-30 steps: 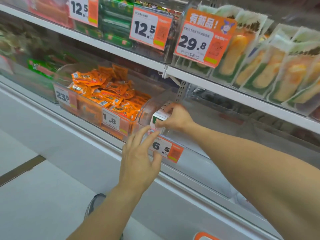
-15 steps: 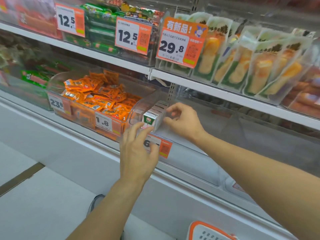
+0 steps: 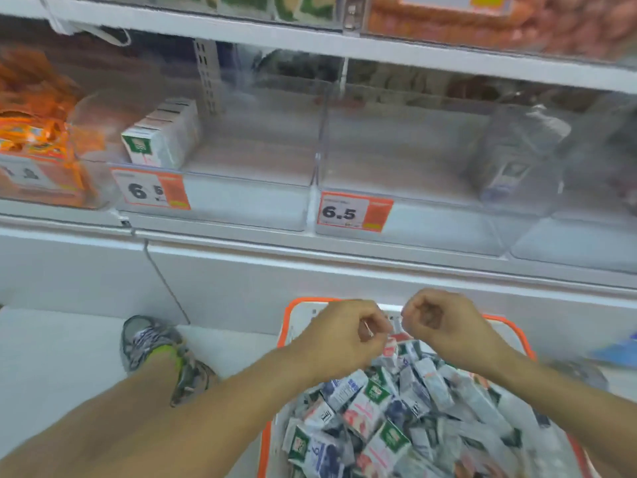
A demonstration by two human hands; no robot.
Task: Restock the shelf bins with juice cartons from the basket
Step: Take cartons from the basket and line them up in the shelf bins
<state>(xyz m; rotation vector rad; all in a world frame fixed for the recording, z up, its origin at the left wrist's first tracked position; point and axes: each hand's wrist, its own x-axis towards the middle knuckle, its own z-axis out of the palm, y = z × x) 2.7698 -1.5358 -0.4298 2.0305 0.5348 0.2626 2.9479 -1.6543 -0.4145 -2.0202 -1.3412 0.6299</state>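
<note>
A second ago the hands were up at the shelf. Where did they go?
Both came down from the shelf bin to the basket of juice cartons. The left hand let go of the price tag, and the right hand left the row of cartons. Neither clearly holds a carton. That row stayed put.

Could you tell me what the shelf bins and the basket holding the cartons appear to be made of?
The shelf bins look like clear, glossy rigid plastic: the cartons and shelf show through their walls. The basket seems to be moulded plastic, white with an orange rim, matte as far as the blur allows.
</note>
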